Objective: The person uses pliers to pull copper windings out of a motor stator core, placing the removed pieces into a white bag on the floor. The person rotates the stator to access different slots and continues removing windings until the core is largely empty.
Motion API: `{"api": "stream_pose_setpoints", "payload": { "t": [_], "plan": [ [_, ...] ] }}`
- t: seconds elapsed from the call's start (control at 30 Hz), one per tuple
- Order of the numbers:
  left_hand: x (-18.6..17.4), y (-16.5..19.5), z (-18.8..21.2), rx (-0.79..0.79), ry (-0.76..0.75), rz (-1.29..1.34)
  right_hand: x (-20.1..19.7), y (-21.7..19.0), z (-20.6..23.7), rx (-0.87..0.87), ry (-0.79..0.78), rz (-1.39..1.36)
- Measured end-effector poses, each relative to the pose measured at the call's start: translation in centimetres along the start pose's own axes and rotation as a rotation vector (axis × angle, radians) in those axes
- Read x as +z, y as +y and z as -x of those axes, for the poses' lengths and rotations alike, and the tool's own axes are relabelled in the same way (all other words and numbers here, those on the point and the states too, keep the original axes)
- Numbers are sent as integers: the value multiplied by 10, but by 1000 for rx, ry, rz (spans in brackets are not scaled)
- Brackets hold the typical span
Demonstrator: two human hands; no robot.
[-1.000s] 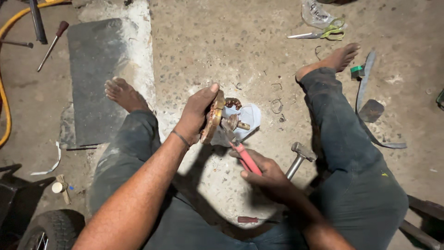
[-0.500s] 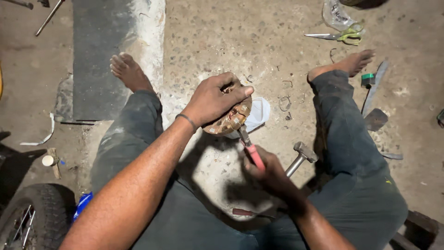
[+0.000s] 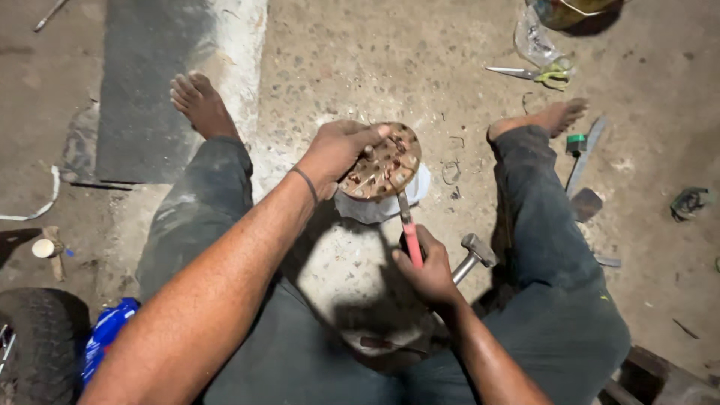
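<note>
Sitting barefoot on a concrete floor, a person grips a round rusty metal disc in the left hand, fingers curled over its far rim, holding it tilted above a crumpled white cloth between the spread legs. The right hand is clenched around the red handle of a screwdriver, whose tip meets the disc's lower edge (the exact point of contact is too small to make out). The disc's face shows holes and small studs; its underside is hidden. A hammer lies just beside the right hand, its handle mostly covered by that hand and wrist. Scissors with green grips rest near a clear plastic bag beyond the right foot. A tyre is cut off at the lower left corner, with a blue object beside it that is hard to identify. A dark item below the right forearm sits in shadow.
</note>
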State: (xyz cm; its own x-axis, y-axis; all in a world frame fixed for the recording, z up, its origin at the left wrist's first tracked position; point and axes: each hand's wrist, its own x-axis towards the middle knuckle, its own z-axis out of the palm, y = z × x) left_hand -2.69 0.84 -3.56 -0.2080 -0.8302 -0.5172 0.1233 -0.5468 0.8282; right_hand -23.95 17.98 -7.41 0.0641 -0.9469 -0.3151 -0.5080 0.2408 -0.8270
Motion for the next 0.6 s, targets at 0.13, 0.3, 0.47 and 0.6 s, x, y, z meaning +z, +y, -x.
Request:
{"api": "stream_pose_setpoints", "payload": {
  "t": [0.13, 0.3, 0.47, 0.6],
  "plan": [
    [8, -2, 0, 326, 433, -531, 8, -2, -15, 63, 186, 176],
    [28, 1, 15, 451, 539, -723, -2, -3, -27, 19, 353, 431],
    [37, 10, 8, 417, 551, -685, -1, -1, -26, 155, 256, 392],
    [10, 17, 8, 654, 483, -564, 10, -9, -15, 209, -14, -173]
  ]
}}
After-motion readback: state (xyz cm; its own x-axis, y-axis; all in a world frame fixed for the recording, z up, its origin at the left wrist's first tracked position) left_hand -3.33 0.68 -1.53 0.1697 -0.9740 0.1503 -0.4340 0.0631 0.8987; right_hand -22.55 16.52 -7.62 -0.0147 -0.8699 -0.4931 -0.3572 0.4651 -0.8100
